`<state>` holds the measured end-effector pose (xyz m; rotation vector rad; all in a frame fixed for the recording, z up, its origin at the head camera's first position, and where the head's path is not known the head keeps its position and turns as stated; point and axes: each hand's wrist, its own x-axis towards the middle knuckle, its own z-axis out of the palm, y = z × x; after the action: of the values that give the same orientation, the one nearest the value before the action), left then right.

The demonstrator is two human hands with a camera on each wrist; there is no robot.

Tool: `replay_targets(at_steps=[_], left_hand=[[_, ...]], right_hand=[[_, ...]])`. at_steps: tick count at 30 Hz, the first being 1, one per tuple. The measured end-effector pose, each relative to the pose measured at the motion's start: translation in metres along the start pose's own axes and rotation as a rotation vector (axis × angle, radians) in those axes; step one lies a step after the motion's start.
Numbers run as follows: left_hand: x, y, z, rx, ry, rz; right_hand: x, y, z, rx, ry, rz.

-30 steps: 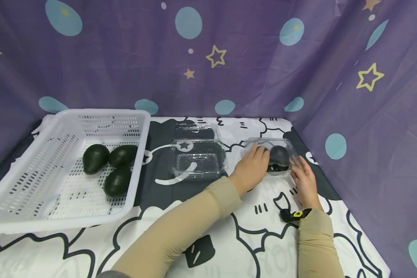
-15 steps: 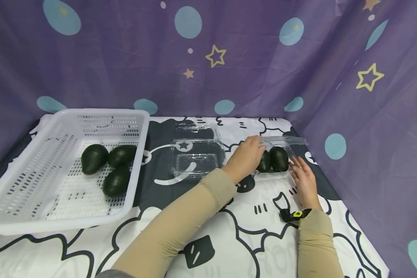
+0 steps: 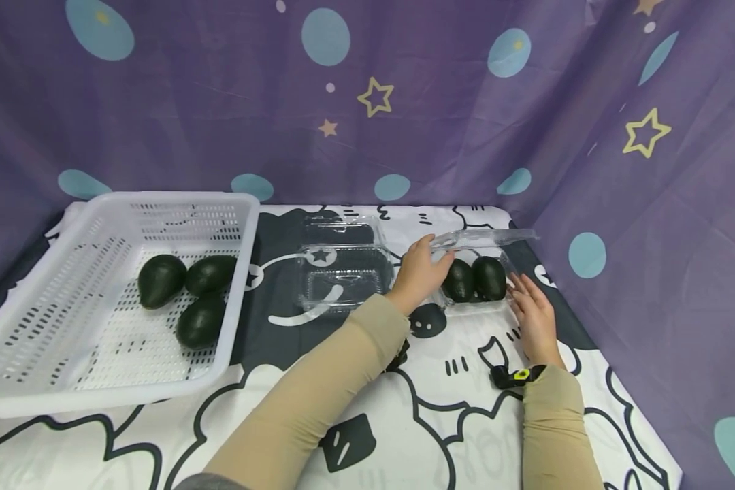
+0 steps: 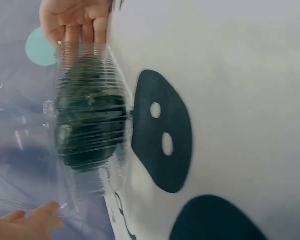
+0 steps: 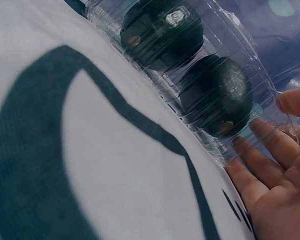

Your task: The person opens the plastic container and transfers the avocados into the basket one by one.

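Two dark green avocados (image 3: 489, 278) sit side by side in a clear plastic clamshell box (image 3: 474, 308) at the right of the table. Its clear lid (image 3: 486, 237) is raised at the back. My left hand (image 3: 418, 275) is at the box's left side, thumb and fingers spread apart near the lid's left edge. In the left wrist view its fingertips (image 4: 49, 210) show at the lower left, gripping nothing. My right hand (image 3: 534, 320) touches the box's right wall with extended fingers; in the right wrist view the thumb (image 5: 296, 101) lies by the rim.
A white perforated basket (image 3: 235, 320) with three avocados (image 3: 162, 281) stands at the left. Between basket and box lies another clear clamshell (image 3: 347, 275), its lid laid back. A purple curtain (image 3: 251, 136) hangs behind the patterned tablecloth (image 3: 269, 408).
The lid, earlier down over the avocados, has swung up and back. My left hand has moved left from above the box to its side. The right hand stays at the right wall.
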<state>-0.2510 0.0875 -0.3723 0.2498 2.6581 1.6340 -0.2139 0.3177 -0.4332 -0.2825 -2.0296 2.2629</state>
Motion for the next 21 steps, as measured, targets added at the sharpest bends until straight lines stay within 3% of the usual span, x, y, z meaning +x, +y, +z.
replay_targets(at_steps=[5,9,13,18,21], left_hand=[[-0.002,-0.007,-0.002,-0.088,-0.095,0.008],[-0.004,-0.01,-0.003,-0.053,-0.195,0.04],[-0.003,-0.01,-0.004,-0.03,-0.191,0.065],[-0.001,-0.011,0.0,-0.075,-0.147,0.045],[0.0,-0.011,-0.001,-0.048,-0.141,0.037]], right_hand=[[-0.001,0.001,0.001,-0.004,0.03,0.001],[-0.002,0.001,0.001,-0.011,0.085,-0.017],[-0.002,0.003,0.001,0.0,0.111,-0.037],[-0.002,0.004,0.002,0.012,0.125,-0.048],[-0.002,0.004,0.003,0.017,0.117,-0.069]])
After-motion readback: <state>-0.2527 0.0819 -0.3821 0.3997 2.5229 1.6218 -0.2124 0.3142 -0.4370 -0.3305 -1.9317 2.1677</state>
